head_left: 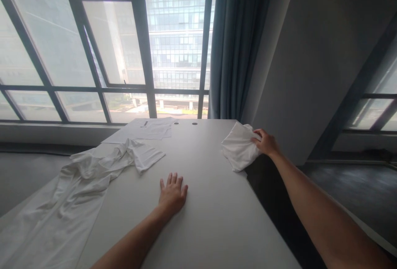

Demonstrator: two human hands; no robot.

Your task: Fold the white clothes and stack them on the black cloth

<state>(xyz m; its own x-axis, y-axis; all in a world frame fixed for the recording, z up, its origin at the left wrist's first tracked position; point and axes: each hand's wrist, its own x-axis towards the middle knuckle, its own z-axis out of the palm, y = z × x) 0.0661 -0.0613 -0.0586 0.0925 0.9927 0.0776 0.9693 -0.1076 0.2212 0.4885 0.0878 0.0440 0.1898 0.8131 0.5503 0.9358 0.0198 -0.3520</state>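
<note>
My left hand (173, 192) lies flat on the white table (198, 227) with its fingers apart, holding nothing. At the table's right edge, my right hand (264, 141) grips a folded white cloth (240, 147) by its right side, thumb and fingers closed on the fabric. The cloth rests partly on the tabletop; whether it is a garment I cannot tell. To the left of my left hand, a white shirt (93, 170) lies loosely crumpled, one sleeve (144, 155) stretched toward the middle of the table.
White paper sheets (153, 129) lie at the far left of the table, beside two round inserts (185, 123). Beyond the table's far edge stand a large window (175, 41) and a dark blue curtain (237, 46). A grey wall (310, 54) rises at the right.
</note>
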